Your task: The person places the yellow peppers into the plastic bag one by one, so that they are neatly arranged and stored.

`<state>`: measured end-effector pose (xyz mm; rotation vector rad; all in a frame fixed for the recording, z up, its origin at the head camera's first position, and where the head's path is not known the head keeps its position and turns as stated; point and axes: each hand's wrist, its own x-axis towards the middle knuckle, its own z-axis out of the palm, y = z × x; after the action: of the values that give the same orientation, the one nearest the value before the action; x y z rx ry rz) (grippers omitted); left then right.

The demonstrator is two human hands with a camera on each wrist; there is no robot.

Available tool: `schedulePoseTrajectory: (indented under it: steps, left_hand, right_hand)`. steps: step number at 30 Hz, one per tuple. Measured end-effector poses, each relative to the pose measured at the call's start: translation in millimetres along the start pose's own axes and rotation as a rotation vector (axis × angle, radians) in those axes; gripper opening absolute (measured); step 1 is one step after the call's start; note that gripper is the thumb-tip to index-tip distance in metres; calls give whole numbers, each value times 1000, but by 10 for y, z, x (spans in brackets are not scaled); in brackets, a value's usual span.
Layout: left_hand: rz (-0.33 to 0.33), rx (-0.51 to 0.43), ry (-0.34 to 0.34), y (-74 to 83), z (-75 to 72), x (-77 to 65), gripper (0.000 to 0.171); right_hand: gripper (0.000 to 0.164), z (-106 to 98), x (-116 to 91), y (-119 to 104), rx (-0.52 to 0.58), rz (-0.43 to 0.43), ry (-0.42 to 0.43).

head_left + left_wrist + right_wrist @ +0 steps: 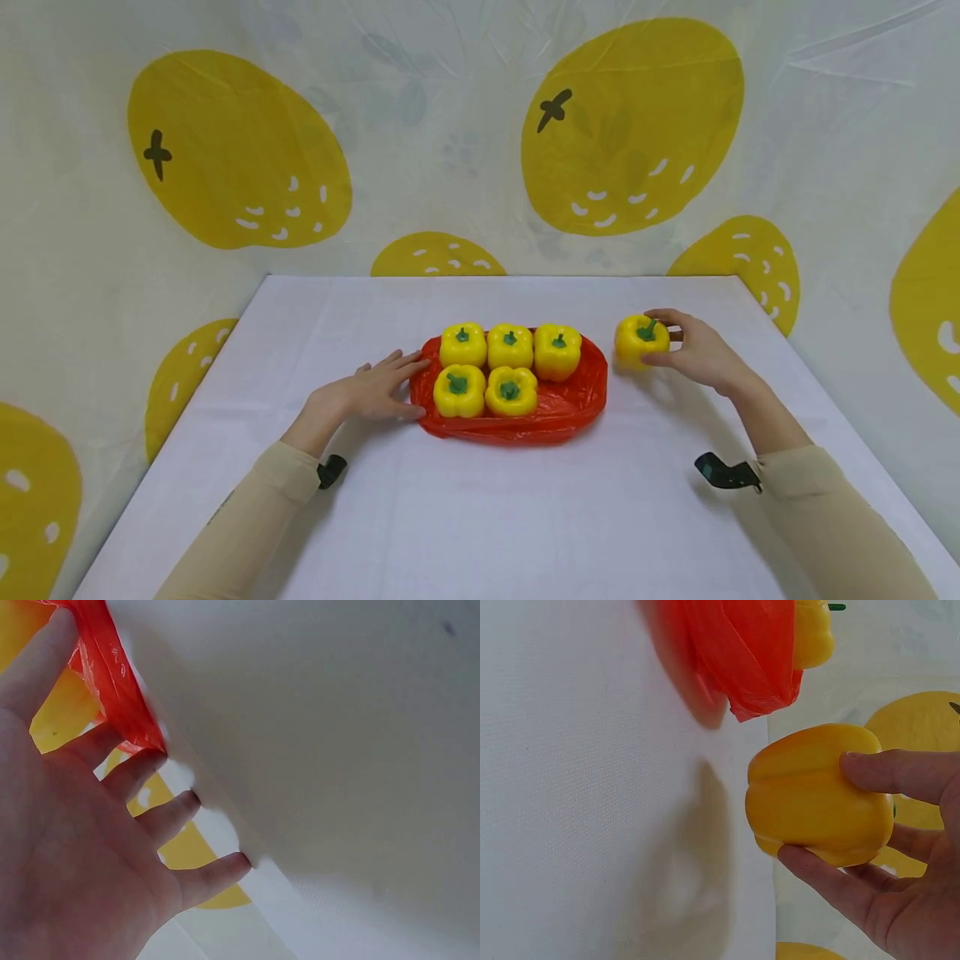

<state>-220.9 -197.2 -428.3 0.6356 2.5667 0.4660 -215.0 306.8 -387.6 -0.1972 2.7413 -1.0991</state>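
My right hand (701,350) grips a yellow bell pepper (636,343) with a green stem, held above the table to the right of a red plastic bag (558,408). In the right wrist view, thumb and fingers pinch the pepper (817,799) from either side, and its shadow falls on the table. Several more yellow bell peppers (462,346) stand in two rows on the opened-out bag, three behind and two in front. At the bag's left edge rests my left hand (375,390), fingers spread and fairly straight, thumb and fingertips touching the red plastic (112,675).
A white-covered table (480,525) lies under everything. Behind and beside it hangs a pale cloth (442,125) printed with large yellow fruit. Dark wrist straps (726,472) show at both beige sleeves (832,517).
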Motion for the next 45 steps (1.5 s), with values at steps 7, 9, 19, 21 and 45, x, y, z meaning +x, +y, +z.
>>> schedulePoseTrajectory:
  steps: [7, 9, 19, 21, 45]
  left_hand:
    - [1, -4, 7, 7, -2, -16, 90]
    - [-1, -6, 7, 6, -2, -16, 91]
    - [-20, 15, 4, -15, 17, 23, 91]
    - [-18, 16, 6, -18, 21, 25, 91]
    - [-10, 5, 9, -7, 10, 9, 90]
  right_hand:
    - [78, -12, -85, -123, -3, -17, 22]
    - [78, -13, -115, -161, -8, -24, 29]
    - [78, -17, -269, -360, -13, -58, 46]
    - [78, -9, -302, -402, -8, -62, 53]
    - [75, 195, -504, -686, 55, -185, 58]
